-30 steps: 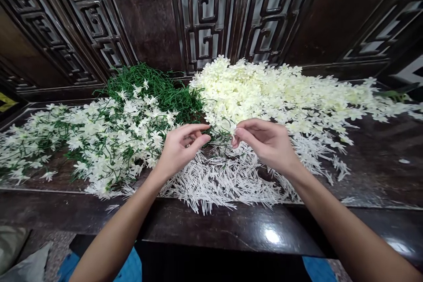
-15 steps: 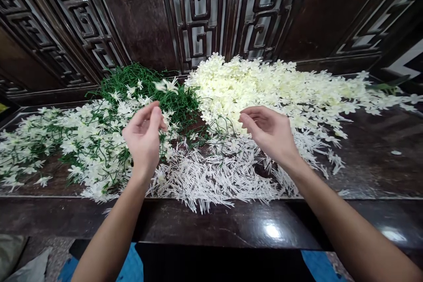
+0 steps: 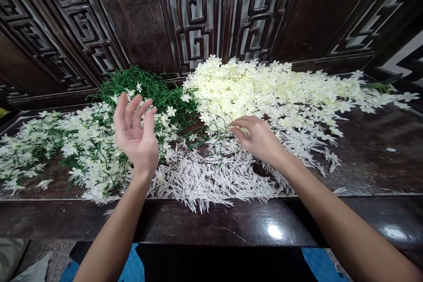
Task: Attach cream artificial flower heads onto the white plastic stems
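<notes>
My left hand (image 3: pixel 136 134) is open, palm up and fingers spread, holding nothing above a heap of assembled white flowers on green stems (image 3: pixel 95 141). My right hand (image 3: pixel 259 139) pinches at thumb and forefinger, where the end of a thin green stem (image 3: pixel 220 120) meets the fingertips. Beneath it lie many loose white stamen pieces (image 3: pixel 211 180), spread toward the front. Cream-white flower heads (image 3: pixel 244 88) are piled just behind the right hand. A tangle of green stems (image 3: pixel 142 83) lies behind the left hand, with a single white flower (image 3: pixel 186 97) at its right side.
Everything lies on a dark, glossy wooden bench (image 3: pixel 373 154) with a raised front edge. A carved wooden back (image 3: pixel 139 22) rises behind the piles. One small white piece (image 3: pixel 391 150) lies apart on the right.
My left hand first moved left and let go of a white flower, which flew right toward the green stems; its fingers then spread open. My right hand dropped down to the green stem.
</notes>
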### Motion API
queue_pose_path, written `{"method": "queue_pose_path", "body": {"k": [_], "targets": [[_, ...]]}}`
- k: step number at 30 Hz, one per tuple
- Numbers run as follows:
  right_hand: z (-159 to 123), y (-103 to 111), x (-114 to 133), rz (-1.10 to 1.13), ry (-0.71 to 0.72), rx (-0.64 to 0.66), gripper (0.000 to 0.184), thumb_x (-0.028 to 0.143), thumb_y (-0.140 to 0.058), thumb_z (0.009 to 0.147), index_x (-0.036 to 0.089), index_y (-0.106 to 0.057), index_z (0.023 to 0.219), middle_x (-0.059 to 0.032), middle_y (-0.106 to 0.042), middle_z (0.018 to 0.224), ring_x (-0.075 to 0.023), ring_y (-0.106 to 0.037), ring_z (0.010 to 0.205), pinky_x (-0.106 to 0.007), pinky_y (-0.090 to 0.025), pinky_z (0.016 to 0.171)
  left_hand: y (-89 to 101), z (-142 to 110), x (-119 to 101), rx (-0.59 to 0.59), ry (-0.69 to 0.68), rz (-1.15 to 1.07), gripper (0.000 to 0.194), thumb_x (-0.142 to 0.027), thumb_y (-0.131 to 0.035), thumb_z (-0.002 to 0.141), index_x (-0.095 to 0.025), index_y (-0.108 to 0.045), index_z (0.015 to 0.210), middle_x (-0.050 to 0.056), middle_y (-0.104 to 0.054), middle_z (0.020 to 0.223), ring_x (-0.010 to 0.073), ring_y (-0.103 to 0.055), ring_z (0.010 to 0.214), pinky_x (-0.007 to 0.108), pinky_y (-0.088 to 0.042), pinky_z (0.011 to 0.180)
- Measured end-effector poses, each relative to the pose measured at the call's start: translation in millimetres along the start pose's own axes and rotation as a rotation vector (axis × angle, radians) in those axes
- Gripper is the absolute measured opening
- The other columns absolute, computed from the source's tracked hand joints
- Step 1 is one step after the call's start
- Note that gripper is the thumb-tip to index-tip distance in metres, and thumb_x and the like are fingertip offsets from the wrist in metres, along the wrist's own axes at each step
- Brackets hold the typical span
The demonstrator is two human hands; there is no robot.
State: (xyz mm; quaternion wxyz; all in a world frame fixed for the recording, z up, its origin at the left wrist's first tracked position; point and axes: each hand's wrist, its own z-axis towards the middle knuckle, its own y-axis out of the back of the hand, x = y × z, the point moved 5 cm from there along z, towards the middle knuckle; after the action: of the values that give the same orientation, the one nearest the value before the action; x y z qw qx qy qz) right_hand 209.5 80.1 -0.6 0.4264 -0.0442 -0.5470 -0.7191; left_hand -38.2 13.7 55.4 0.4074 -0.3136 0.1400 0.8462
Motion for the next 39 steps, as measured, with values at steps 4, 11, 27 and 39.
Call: {"method": "queue_pose_path", "body": {"k": [4, 11, 27, 39], "targets": [[1.0, 16.4, 6.4, 0.063, 0.028, -0.241, 0.020, 0.016, -0.057, 0.086, 0.020, -0.071, 0.100, -0.0090, -0.071, 0.098, -0.0261, -0.068, 0.090, -0.055, -0.057, 0.082, -15.4, -10.1, -11.4, 0.173, -0.025, -0.032, 0.037, -0.011, -0.058, 0.088, -0.023, -0.054, 0.122, 0.006, -0.065, 0.108, 0.0177, -0.069, 0.092, 0.036, -0.062, 0.083], [-5.4, 35.3, 14.4, 0.249, 0.003, -0.548, 0.015, 0.015, -0.063, 0.084, 0.023, -0.071, 0.096, -0.0064, -0.070, 0.094, -0.0222, -0.068, 0.084, -0.044, -0.063, 0.074, -28.0, -19.6, -12.0, 0.397, 0.126, -0.127, 0.025, -0.007, -0.059, 0.085, -0.020, -0.063, 0.106, 0.003, -0.068, 0.088, 0.0128, -0.070, 0.074, 0.027, -0.064, 0.068], [-9.5, -3.0, 32.5, 0.899, -0.226, -0.226, 0.019, 0.023, -0.082, 0.068, 0.021, -0.069, 0.082, -0.0025, -0.071, 0.083, -0.0191, -0.072, 0.075, -0.038, -0.066, 0.070, -55.0, -57.7, 4.2, 0.776, 0.612, -0.370, 0.038, -0.018, -0.065, 0.084, -0.020, -0.059, 0.122, 0.010, -0.066, 0.125, 0.0222, -0.064, 0.114, 0.043, -0.053, 0.102], [0.8, 20.8, 11.3, 0.530, -0.266, -0.083, 0.012, 0.028, -0.068, 0.082, 0.019, -0.071, 0.090, -0.0069, -0.072, 0.083, -0.0188, -0.069, 0.069, -0.035, -0.062, 0.057, -47.5, -53.0, 22.3, 0.570, 0.759, -0.388, 0.016, -0.020, -0.063, 0.085, -0.017, -0.064, 0.101, 0.007, -0.063, 0.092, 0.0151, -0.070, 0.076, 0.034, -0.064, 0.077]]}}
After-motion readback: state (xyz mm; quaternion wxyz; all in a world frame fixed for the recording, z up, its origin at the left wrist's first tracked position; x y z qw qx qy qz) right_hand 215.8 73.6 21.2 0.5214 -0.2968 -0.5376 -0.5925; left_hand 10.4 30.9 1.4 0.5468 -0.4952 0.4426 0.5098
